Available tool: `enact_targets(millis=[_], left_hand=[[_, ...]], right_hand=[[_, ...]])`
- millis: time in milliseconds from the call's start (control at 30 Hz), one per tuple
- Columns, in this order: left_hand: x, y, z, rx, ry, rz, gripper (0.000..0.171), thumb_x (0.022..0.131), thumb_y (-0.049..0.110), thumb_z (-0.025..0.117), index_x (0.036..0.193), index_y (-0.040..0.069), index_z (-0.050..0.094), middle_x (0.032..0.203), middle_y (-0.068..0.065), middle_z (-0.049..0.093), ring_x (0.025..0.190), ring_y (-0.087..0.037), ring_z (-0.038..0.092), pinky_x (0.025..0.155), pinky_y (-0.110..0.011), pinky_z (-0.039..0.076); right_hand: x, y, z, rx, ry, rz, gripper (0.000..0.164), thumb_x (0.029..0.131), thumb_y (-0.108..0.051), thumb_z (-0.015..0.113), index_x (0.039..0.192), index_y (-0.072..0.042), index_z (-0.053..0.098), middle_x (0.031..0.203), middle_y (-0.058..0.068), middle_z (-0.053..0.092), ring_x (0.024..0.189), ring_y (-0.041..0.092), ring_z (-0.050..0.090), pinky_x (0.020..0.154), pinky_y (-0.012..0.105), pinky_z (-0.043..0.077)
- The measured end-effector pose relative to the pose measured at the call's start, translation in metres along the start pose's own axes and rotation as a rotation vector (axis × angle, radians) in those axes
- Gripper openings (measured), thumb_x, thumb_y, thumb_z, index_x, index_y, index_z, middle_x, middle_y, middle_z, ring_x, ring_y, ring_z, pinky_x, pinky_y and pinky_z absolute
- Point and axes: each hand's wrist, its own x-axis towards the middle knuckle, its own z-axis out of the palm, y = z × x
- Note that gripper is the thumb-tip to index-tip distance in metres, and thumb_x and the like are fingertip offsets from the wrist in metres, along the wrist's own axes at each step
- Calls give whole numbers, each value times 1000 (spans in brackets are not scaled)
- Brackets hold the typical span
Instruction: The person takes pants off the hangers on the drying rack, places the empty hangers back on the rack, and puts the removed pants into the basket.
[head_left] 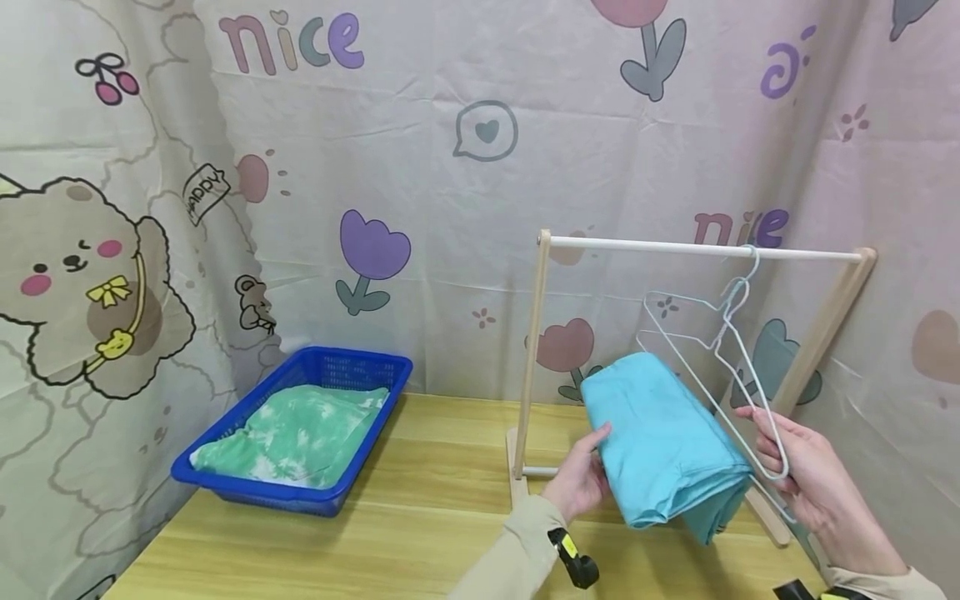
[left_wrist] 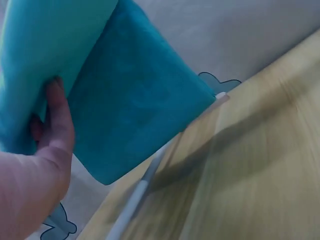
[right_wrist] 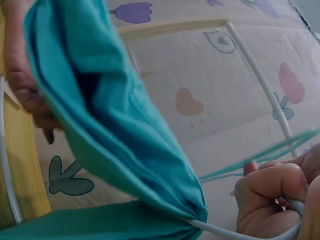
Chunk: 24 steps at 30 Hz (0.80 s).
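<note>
Blue cloth (head_left: 667,442) hangs folded between the two hands, just right of the left fingers and left of the right ones, raised above the table (head_left: 427,450). Nearest, the left hand (head_left: 581,479) reaches forward from a beige sleeve (head_left: 502,554), its thumb laid on the cloth's front and its fingers behind, pinching the left edge. The right hand (head_left: 813,475) comes in from the lower right, wrist angled inward, fingers curled round the end of a white hanger (right_wrist: 215,229). From those fingers the hanger's bar runs into the cloth's fold.

Behind the right fingers shows a second hanger (head_left: 678,297); whether they touch it I cannot tell. A hook above the right fingers sits over the rail (head_left: 637,245) of the rack (head_left: 532,358), whose left post rises just beyond the left fingers. Well to the left of the left fingers, a blue basket (head_left: 300,497) rests on the table, green cloth (head_left: 300,433) lying in it. Farthest off, beyond all the fingers, hangs a printed curtain (head_left: 435,183).
</note>
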Motion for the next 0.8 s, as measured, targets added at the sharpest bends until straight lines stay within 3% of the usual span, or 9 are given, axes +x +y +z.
enact_targets(millis=[200, 367, 500, 667, 800], left_hand=[[4, 6, 3, -17, 57, -13, 64, 72, 48, 70, 112, 4, 48, 97, -7, 65, 83, -18, 64, 74, -31, 53], [6, 9, 9, 44, 50, 81, 51, 80, 26, 68, 118, 4, 42, 103, -13, 61, 90, -25, 62, 78, -37, 52], [6, 16, 14, 72, 47, 156, 43, 84, 16, 62, 120, 7, 39, 105, -14, 57, 89, -26, 61, 79, -40, 51], [3, 30, 22, 41, -30, 180, 42, 88, 19, 58, 122, 6, 37, 109, -17, 55, 93, -28, 60, 80, -43, 50], [0, 41, 29, 1, -125, 188, 44, 90, 21, 55, 127, 8, 35, 115, -17, 53, 100, -29, 58, 83, -45, 48]], right_hand=[[-3, 3, -2, 46, -92, -33, 36, 101, -13, 29, 104, -12, 66, 63, -1, 17, 47, 13, 7, 36, 29, -2], [-4, 7, -5, 118, -143, -70, 41, 101, -7, 24, 105, -5, 65, 60, -4, 31, 48, 15, 4, 36, 27, -2], [-1, 8, -8, 106, -95, -58, 38, 100, -8, 27, 93, -3, 64, 63, -6, 49, 44, 9, 14, 38, 28, -2], [5, 11, -13, 8, 50, 17, 33, 99, -16, 38, 76, -10, 61, 58, -8, 49, 43, -1, 36, 37, 27, 5], [7, 17, -16, -85, 126, 29, 29, 96, -18, 45, 81, -12, 69, 55, -9, 46, 40, 0, 36, 36, 28, 9]])
